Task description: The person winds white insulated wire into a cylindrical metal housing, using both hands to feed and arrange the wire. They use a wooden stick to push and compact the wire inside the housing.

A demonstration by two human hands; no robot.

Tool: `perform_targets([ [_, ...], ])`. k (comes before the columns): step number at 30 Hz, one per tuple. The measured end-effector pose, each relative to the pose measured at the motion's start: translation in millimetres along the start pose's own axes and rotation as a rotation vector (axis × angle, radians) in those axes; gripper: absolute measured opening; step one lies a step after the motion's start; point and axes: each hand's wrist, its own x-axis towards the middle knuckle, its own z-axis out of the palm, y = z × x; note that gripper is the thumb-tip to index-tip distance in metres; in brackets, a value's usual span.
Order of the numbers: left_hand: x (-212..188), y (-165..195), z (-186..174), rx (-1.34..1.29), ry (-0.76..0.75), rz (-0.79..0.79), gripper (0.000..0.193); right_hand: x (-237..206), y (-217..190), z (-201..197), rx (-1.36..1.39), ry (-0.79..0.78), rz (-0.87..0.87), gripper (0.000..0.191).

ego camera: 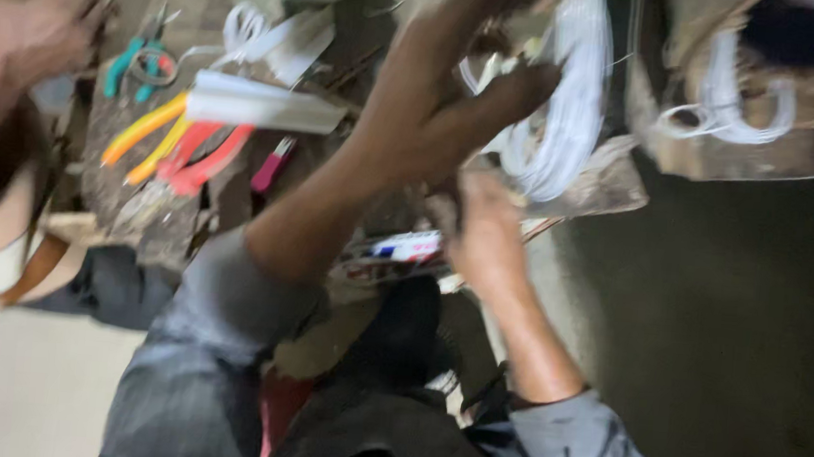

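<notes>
Item: bundle of looped white cable [568,106], upper centre of the frame, lying against a grimy counter [611,181].

Left hand [435,97]: raised at the bundle, fingers spread, thumb out toward the loops; whether it grips them cannot be told through the blur.

Right hand [485,226]: just below the bundle, fingers curled; what it holds cannot be told.

Also present, left of centre: orange-handled pliers [147,129], red-handled pliers [204,159], teal-handled scissors [132,61], a pale plastic trunking strip [263,106]. Upper right: a second white cable coil [731,103].
</notes>
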Motion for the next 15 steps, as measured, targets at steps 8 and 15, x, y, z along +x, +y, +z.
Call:
perform_targets([
  [8,-13.8,4.6,-3.6,0.220,-0.086,-0.027,0.034,-20.4,-11.1,-39.4,0.058,0.075,0.146,0.016],
  [15,1.1,8.2,33.2,0.219,-0.163,0.115,0.046,-25.6,21.3,-120.5,-0.162,0.499,0.225,0.015],
])
